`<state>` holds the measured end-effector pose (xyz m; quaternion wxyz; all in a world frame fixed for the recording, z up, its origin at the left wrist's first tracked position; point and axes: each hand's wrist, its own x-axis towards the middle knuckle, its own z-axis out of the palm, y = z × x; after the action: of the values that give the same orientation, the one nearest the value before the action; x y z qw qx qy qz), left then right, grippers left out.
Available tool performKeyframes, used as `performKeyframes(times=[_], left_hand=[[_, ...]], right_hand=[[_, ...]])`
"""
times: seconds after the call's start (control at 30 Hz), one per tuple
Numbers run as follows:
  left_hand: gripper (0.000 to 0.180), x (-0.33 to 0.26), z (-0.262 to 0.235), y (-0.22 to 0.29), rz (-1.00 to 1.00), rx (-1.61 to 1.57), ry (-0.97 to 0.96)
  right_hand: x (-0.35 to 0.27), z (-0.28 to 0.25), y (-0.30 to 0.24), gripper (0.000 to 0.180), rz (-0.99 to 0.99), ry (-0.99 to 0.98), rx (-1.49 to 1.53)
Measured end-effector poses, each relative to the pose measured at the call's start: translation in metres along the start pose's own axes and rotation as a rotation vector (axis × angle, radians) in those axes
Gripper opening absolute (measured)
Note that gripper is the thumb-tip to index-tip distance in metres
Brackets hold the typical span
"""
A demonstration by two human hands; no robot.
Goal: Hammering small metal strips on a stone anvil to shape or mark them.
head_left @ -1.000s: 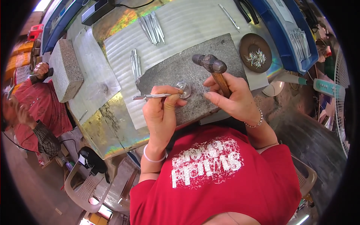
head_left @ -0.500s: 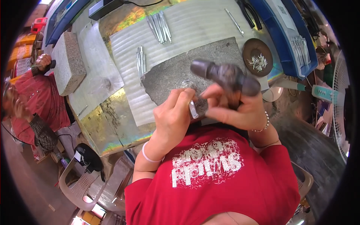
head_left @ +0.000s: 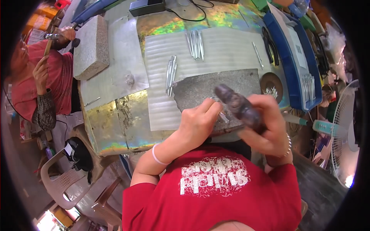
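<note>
My left hand (head_left: pixel 198 121) is closed with fingers pinched over a dark stone slab (head_left: pixel 196 86) at the front of the table. A shiny silvery metal piece (head_left: pixel 224 118) sticks out from under those fingers; the rest of it is hidden. My right hand (head_left: pixel 268 129) grips a dark hammer (head_left: pixel 239 107), its head slightly blurred and held above the slab, just right of my left hand. Beyond the slab, two bunches of silvery metal rods, one farther back (head_left: pixel 195 45) and one nearer (head_left: pixel 171 75), lie on a white foam sheet (head_left: pixel 223 50).
To the right are a brown dish (head_left: pixel 269 80) of small silvery slivers, black-handled pliers (head_left: pixel 270 47), a blue bin (head_left: pixel 296 101) and a fan (head_left: pixel 347 134). At left stand a granite block (head_left: pixel 91 50) and a co-worker (head_left: pixel 50 81) holding a small hammer. A plastic chair (head_left: pixel 58 181) stands below left.
My view has shifted, so the table sits farther right and lower. The hammer is still over the slab, its head turned and nearer my left hand. The co-worker's small hammer has come into view.
</note>
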<state>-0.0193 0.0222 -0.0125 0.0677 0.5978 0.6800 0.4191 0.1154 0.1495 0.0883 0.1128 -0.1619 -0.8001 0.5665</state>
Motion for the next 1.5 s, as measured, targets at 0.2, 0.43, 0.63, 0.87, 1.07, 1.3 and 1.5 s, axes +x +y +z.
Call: performKeyframes(times=[0.2, 0.43, 0.63, 0.87, 1.07, 1.3, 1.5], left_hand=[[0.019, 0.001, 0.002, -0.003, 0.01, 0.028, 0.048], [0.018, 0.003, 0.006, -0.004, 0.02, -0.005, 0.06], [0.019, 0.002, 0.005, -0.005, -0.005, -0.022, 0.042], [0.019, 0.001, 0.005, -0.006, -0.006, -0.039, 0.056], [0.022, 0.0, 0.007, -0.007, -0.014, -0.025, 0.05], [0.021, 0.003, 0.005, 0.001, 0.002, -0.032, 0.045], [0.02, 0.001, 0.005, -0.003, -0.02, -0.002, 0.034]], right_hand=[[-0.027, -0.022, -0.019, 0.043, -0.187, -0.06, -0.28], [-0.033, -0.025, -0.02, 0.053, -0.206, -0.116, -0.461], [-0.033, -0.025, -0.02, 0.055, -0.261, -0.094, -0.503], [-0.033, -0.024, -0.02, 0.058, -0.274, -0.147, -0.509], [-0.029, -0.019, -0.015, 0.061, -0.306, -0.142, -0.558], [-0.025, -0.027, -0.077, 0.044, 0.088, -0.367, -0.841], [-0.029, -0.022, -0.042, 0.046, -0.145, -0.127, -0.602]])
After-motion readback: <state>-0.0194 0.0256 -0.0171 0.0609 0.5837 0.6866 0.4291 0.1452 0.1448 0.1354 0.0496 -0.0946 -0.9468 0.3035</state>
